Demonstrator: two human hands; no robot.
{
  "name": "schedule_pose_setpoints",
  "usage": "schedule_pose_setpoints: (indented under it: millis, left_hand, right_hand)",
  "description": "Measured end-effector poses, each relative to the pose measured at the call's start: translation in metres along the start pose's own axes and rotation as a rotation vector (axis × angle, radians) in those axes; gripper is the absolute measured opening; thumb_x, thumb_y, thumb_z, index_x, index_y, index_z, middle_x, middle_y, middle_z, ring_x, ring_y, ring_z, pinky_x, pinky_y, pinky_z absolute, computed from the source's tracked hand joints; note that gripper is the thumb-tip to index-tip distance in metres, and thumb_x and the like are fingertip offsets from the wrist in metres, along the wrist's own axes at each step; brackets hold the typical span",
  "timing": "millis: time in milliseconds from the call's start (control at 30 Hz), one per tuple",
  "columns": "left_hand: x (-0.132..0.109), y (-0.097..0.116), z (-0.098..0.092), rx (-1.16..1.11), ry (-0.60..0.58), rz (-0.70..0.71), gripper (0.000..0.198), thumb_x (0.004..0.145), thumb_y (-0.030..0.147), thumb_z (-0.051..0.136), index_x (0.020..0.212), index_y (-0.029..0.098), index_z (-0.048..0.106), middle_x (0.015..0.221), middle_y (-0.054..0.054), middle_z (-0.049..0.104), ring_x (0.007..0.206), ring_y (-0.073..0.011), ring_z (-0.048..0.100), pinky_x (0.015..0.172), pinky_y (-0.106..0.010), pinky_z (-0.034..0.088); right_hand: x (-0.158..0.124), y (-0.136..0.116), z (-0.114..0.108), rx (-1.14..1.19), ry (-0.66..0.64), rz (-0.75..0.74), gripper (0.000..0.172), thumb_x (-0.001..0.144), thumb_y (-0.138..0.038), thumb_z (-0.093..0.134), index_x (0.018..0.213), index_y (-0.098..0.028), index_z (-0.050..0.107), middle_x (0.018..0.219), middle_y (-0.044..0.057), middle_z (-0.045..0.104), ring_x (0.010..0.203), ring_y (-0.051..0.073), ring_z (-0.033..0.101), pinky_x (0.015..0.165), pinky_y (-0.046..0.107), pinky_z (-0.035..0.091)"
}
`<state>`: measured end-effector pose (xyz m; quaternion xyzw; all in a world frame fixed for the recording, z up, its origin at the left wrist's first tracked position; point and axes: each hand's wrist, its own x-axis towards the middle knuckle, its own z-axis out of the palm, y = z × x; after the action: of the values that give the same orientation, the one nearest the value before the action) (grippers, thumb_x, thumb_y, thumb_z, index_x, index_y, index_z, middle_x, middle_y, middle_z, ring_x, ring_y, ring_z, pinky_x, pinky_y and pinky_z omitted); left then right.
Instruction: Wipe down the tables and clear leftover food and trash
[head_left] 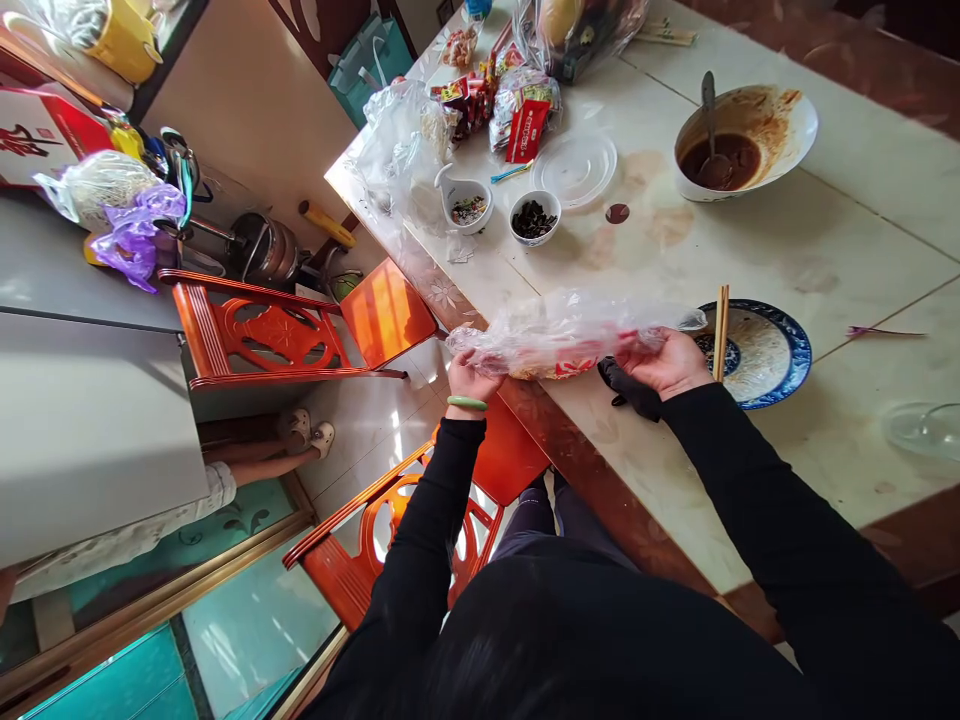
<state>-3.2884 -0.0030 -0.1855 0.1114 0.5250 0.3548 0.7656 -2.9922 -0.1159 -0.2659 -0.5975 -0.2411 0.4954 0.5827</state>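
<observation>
Both my hands grip a clear plastic bag (570, 335) with red print, held flat over the near edge of the table (825, 250). My left hand (471, 378), with a green bangle at the wrist, closes on the bag's left end. My right hand (667, 362) closes on its right end, beside a small black item (631, 392) lying under the wrist. Just right of that hand sits a blue-rimmed plate (772, 355) with a pair of chopsticks (721, 320) laid across it.
A large bowl of brown sauce with a spoon (739, 140), a clear plastic lid (576, 168), two small bowls (534, 217) and snack packets (525, 110) lie further along the table. Orange wooden chairs (285, 330) stand left. Another person's legs (255, 465) show lower left.
</observation>
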Motion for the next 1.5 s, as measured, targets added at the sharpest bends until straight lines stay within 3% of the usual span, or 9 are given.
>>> schedule_pose_setpoints:
  millis: [300, 600, 733, 800, 933, 1067, 1167, 1300, 1500]
  left_hand:
    - [0.016, 0.014, 0.004, 0.060, -0.007, -0.117, 0.019, 0.092, 0.018, 0.074, 0.076, 0.018, 0.062, 0.057, 0.004, 0.056, 0.043, -0.0053, 0.045, 0.043, -0.018, 0.038]
    - [0.034, -0.002, -0.002, -0.068, -0.049, 0.111, 0.039, 0.099, 0.049, 0.072, 0.075, 0.021, 0.059, 0.061, 0.004, 0.054, 0.050, -0.0071, 0.042, 0.051, -0.018, 0.044]
    - [0.015, -0.005, -0.027, 0.099, -0.024, 0.021, 0.046, 0.093, 0.065, 0.072, 0.109, 0.021, 0.072, 0.093, -0.006, 0.073, 0.076, -0.0151, 0.066, 0.070, -0.028, 0.059]
    - [0.006, -0.002, -0.034, 0.260, 0.131, 0.068, 0.060, 0.088, 0.063, 0.079, 0.130, 0.023, 0.067, 0.119, -0.012, 0.072, 0.099, -0.0216, 0.073, 0.081, -0.032, 0.061]
    - [0.000, 0.003, -0.026, 0.629, 0.306, 0.522, 0.099, 0.068, 0.044, 0.100, 0.155, 0.035, 0.052, 0.166, -0.012, 0.046, 0.146, -0.0302, 0.056, 0.107, -0.035, 0.057]
    - [0.001, -0.008, -0.032, 0.728, 0.284, 0.697, 0.086, 0.084, 0.051, 0.088, 0.158, 0.034, 0.050, 0.172, -0.012, 0.038, 0.157, -0.0320, 0.046, 0.121, -0.040, 0.048]
    - [-0.015, -0.022, -0.080, 0.809, 0.505, 0.666, 0.071, 0.096, 0.049, 0.074, 0.158, 0.026, 0.049, 0.169, -0.017, 0.040, 0.158, -0.0310, 0.044, 0.126, -0.042, 0.043]
    - [-0.077, -0.028, -0.188, 1.238, 0.889, 0.509, 0.073, 0.090, 0.031, 0.077, 0.156, 0.014, 0.051, 0.170, -0.026, 0.037, 0.164, -0.0388, 0.032, 0.136, -0.053, 0.025]
    - [-0.219, -0.018, -0.337, 1.630, 1.465, 0.371, 0.087, 0.085, 0.033, 0.078, 0.161, 0.011, 0.041, 0.180, -0.029, 0.015, 0.169, -0.0486, 0.006, 0.134, -0.069, 0.014]
  right_hand:
    - [0.011, -0.032, -0.009, 0.000, -0.046, 0.365, 0.063, 0.090, -0.080, 0.057, 0.083, -0.020, 0.074, 0.061, 0.000, 0.058, 0.064, 0.019, 0.061, 0.076, 0.041, 0.056]
    - [0.023, -0.031, 0.004, 0.400, 0.119, 0.307, 0.058, 0.103, -0.067, 0.038, 0.098, -0.022, 0.074, 0.077, 0.006, 0.071, 0.086, 0.021, 0.069, 0.093, 0.044, 0.056]
    - [-0.002, -0.036, -0.007, 0.098, 0.068, 0.393, 0.074, 0.102, -0.075, 0.036, 0.122, -0.013, 0.071, 0.106, 0.021, 0.075, 0.106, 0.030, 0.072, 0.095, 0.046, 0.056]
    - [-0.016, -0.037, -0.012, -0.241, 0.191, 0.244, 0.082, 0.093, -0.079, 0.055, 0.143, -0.014, 0.060, 0.137, 0.028, 0.067, 0.121, 0.035, 0.070, 0.102, 0.050, 0.054]
    - [-0.033, -0.042, 0.001, -0.819, 0.310, -0.286, 0.115, 0.076, -0.071, 0.084, 0.166, -0.017, 0.037, 0.172, 0.029, 0.033, 0.158, 0.043, 0.039, 0.130, 0.061, 0.031]
    - [-0.042, -0.056, 0.032, -0.997, 0.268, -0.562, 0.081, 0.088, -0.053, 0.082, 0.154, -0.016, 0.055, 0.172, 0.026, 0.034, 0.167, 0.044, 0.019, 0.136, 0.063, 0.017]
    - [-0.068, -0.061, 0.050, -0.882, 0.273, -0.713, 0.055, 0.096, -0.046, 0.073, 0.144, -0.020, 0.062, 0.165, 0.021, 0.047, 0.164, 0.039, 0.032, 0.133, 0.063, 0.029]
    - [-0.130, -0.038, 0.062, -0.627, 0.050, -0.774, 0.026, 0.100, -0.028, 0.068, 0.126, -0.022, 0.071, 0.137, 0.013, 0.072, 0.134, 0.029, 0.067, 0.116, 0.050, 0.053]
    - [-0.206, 0.035, 0.057, -0.536, -0.343, -0.319, 0.015, 0.104, -0.029, 0.061, 0.104, -0.026, 0.075, 0.103, 0.004, 0.081, 0.096, 0.021, 0.078, 0.088, 0.035, 0.063]
